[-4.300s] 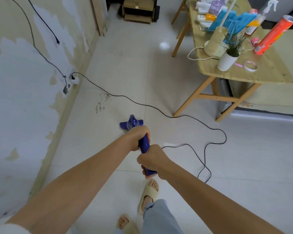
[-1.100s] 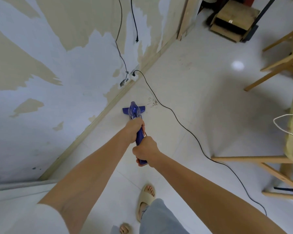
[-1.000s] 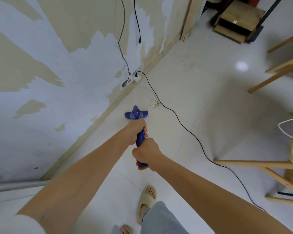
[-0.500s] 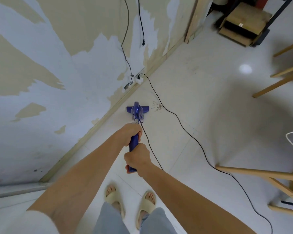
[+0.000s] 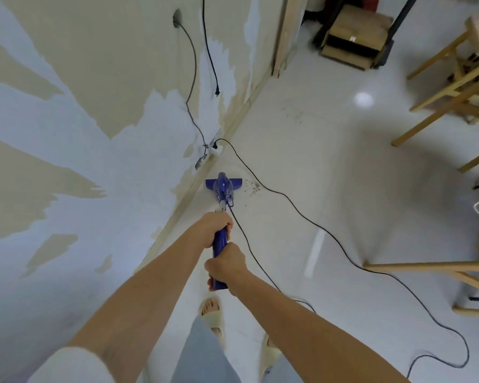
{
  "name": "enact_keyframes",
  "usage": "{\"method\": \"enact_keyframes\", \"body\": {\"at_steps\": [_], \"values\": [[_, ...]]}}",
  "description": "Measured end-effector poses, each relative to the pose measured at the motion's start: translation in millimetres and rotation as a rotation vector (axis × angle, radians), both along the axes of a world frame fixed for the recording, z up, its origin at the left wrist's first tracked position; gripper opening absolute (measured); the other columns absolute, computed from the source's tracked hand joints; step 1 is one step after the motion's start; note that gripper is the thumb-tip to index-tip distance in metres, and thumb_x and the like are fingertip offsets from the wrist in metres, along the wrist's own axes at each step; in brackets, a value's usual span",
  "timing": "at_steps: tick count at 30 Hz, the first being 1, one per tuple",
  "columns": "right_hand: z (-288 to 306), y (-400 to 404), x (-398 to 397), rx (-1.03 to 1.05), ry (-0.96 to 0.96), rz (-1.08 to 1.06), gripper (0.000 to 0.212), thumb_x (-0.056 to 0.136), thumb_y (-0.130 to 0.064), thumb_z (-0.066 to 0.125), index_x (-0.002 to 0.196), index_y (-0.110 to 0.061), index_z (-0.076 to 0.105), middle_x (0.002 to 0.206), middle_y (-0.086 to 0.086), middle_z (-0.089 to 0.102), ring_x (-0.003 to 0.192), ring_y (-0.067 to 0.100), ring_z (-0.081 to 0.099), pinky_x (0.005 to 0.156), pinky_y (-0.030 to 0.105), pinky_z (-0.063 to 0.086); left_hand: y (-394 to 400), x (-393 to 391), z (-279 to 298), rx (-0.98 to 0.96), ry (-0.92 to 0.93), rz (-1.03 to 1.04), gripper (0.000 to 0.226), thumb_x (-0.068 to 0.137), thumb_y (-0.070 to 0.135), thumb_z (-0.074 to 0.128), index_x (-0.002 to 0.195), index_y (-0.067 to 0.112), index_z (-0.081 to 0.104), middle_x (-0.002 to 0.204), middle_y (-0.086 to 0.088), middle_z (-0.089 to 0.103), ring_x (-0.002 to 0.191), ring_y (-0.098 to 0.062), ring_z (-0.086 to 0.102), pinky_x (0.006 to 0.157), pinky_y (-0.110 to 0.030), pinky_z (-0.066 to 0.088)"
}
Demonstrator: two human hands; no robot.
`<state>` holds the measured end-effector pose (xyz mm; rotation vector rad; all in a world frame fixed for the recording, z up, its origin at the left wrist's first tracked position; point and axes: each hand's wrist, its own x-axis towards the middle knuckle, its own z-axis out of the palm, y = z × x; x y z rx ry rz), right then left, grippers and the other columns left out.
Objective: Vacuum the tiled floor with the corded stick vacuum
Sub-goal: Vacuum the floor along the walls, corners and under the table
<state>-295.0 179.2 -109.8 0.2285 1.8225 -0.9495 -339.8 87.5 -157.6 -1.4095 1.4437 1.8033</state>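
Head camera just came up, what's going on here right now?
A person is vacuuming the tiled floor with a blue stick vacuum. Both hands grip its handle, the left hand ahead of the right hand. The vacuum's head sits near the baseboard, beside a patch of dirt. Its black cord trails across the floor from a wall socket.

Both hands grip blue stick vacuum (image 5: pixel 223 189) handle: left hand (image 5: pixel 215 227) above, right hand (image 5: pixel 226 263) below. Floor head beside baseboard (image 5: pixel 188 199), debris (image 5: pixel 251 187) just right. Black cord (image 5: pixel 302 214) trails across tiled floor (image 5: pixel 329 161).
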Motion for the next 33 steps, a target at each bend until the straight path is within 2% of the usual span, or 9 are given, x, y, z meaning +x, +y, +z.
{"method": "enact_keyframes", "body": {"at_steps": [3,8,11,14,18,21,23,26,33], "values": [[-6,-22,-14,0.018,0.018,-0.043,0.027,0.084,0.004,0.052,0.106,-0.008,0.042,0.101,0.016,0.058,0.047,0.016,0.056,0.042,0.024,0.049,-20,-17,-5,0.014,-0.003,-0.039,0.023,0.087,0.0,0.051,0.064,0.004,0.049,0.047,-0.004,0.049,0.04,-0.011,0.042,0.051,-0.023,0.04],[-6,-56,-33,0.0,0.039,-0.098,0.024,0.083,0.005,0.051,0.103,-0.006,0.043,0.091,0.016,0.057,0.047,0.017,0.055,0.045,0.027,0.052,-54,-44,-5,0.006,0.013,-0.147,0.027,0.092,0.004,0.048,0.066,0.002,0.051,0.066,-0.009,0.056,0.053,-0.01,0.044,0.057,-0.021,0.038],[-5,-63,-37,0.005,0.057,-0.078,0.024,0.082,0.005,0.049,0.103,-0.005,0.044,0.087,0.016,0.056,0.048,0.018,0.054,0.047,0.029,0.052,-62,-47,-4,0.027,0.025,-0.123,0.028,0.09,0.003,0.047,0.062,0.004,0.049,0.059,-0.006,0.052,0.043,-0.01,0.043,0.054,-0.021,0.038],[-4,-56,-34,0.042,0.087,-0.037,0.026,0.081,0.005,0.048,0.104,-0.006,0.043,0.082,0.012,0.055,0.048,0.017,0.053,0.045,0.027,0.05,-56,-41,-9,0.02,0.025,-0.073,0.033,0.086,0.0,0.047,0.054,0.006,0.045,0.039,-0.003,0.045,0.045,-0.014,0.041,0.055,-0.023,0.038],[-1,-29,-26,0.062,0.112,0.01,0.028,0.082,0.003,0.049,0.107,-0.008,0.042,0.083,0.01,0.054,0.049,0.015,0.053,0.045,0.026,0.048,-31,-32,-7,-0.024,0.012,-0.076,0.028,0.082,-0.001,0.045,0.055,0.007,0.046,0.034,-0.003,0.044,0.042,-0.016,0.043,0.051,-0.026,0.039],[5,-5,-22,0.065,0.118,0.046,0.025,0.082,0.004,0.048,0.103,-0.008,0.043,0.078,0.009,0.052,0.047,0.015,0.051,0.042,0.025,0.045,-7,-24,0,-0.052,0.006,-0.098,0.027,0.08,-0.001,0.041,0.054,0.006,0.044,0.043,-0.007,0.046,0.049,-0.018,0.043,0.048,-0.025,0.038],[10,14,-19,0.074,0.123,0.081,0.023,0.082,0.004,0.048,0.102,-0.007,0.044,0.076,0.009,0.052,0.046,0.015,0.05,0.039,0.022,0.043,11,-17,2,-0.05,0.013,-0.077,0.023,0.08,-0.002,0.041,0.058,0.005,0.045,0.056,-0.011,0.047,0.053,-0.02,0.043,0.05,-0.026,0.038],[18,47,-5,0.103,0.135,0.136,0.025,0.081,0.004,0.049,0.104,-0.006,0.045,0.073,0.01,0.053,0.045,0.015,0.05,0.039,0.022,0.044,42,-1,3,-0.045,0.014,-0.05,0.019,0.078,-0.002,0.042,0.06,0.005,0.047,0.064,-0.013,0.049,0.056,-0.021,0.046,0.054,-0.027,0.041],[45,128,35,0.112,0.132,0.253,0.024,0.085,0.004,0.05,0.105,-0.006,0.043,0.068,0.008,0.052,0.045,0.014,0.049,0.037,0.018,0.043,118,53,17,0.063,0.063,0.064,0.02,0.079,-0.001,0.045,0.061,0.007,0.047,0.063,-0.008,0.049,0.058,-0.017,0.046,0.061,-0.026,0.042]]}}
